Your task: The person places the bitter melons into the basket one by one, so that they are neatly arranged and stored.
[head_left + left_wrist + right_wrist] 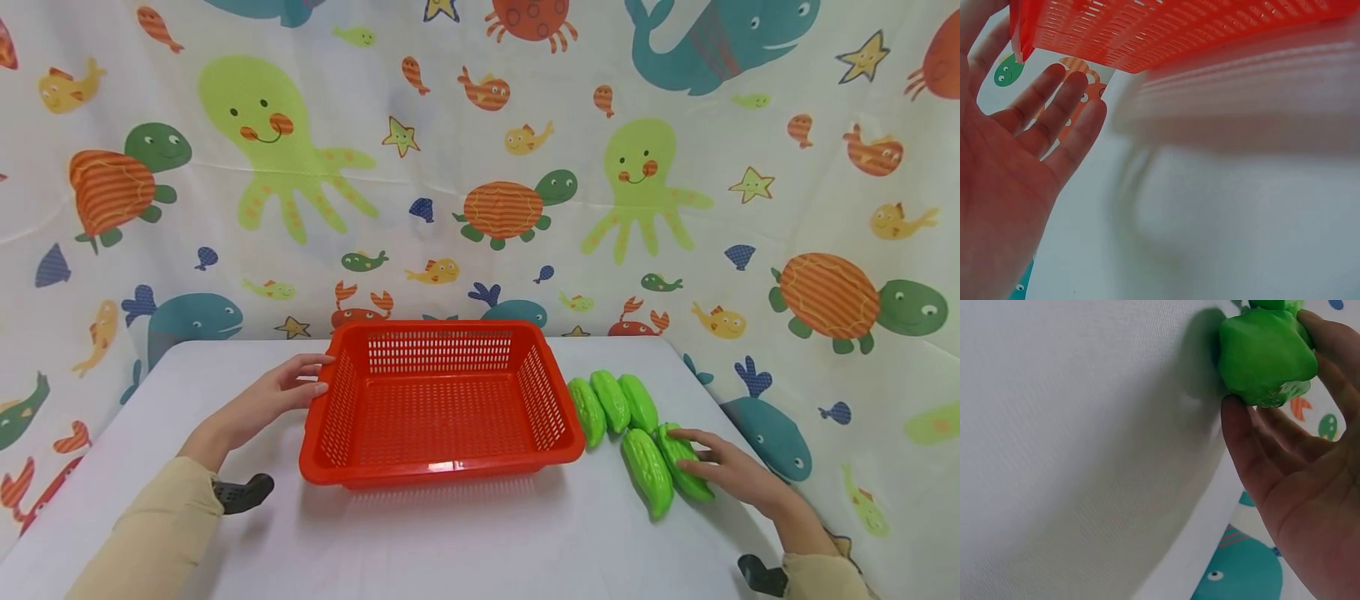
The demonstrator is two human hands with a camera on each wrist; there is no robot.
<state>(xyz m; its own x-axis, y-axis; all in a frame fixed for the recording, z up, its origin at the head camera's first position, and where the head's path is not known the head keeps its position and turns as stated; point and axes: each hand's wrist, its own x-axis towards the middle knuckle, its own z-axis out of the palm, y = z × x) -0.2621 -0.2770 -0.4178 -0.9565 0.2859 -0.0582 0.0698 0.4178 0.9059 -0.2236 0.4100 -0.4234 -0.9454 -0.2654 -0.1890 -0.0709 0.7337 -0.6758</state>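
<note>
A red plastic basket [438, 421] with slotted walls stands on the white table, nothing inside it. At its left rim is my left hand [288, 385], fingers extended and fingertips right at the edge; the left wrist view shows the open palm [1007, 169] beside the basket wall [1104, 31]. On the right, my right hand [723, 467] holds a bumpy green bitter melon [682, 471], fingers and thumb on opposite sides of it. Its blunt end [1266, 359] shows between the digits in the right wrist view. Another bitter melon [647, 473] lies close alongside.
Three more bitter melons [611, 402] lie in a row behind, near the basket's right wall. The table [465, 542] extends in front of the basket. A curtain [420, 167] printed with sea animals hangs behind and beside the table.
</note>
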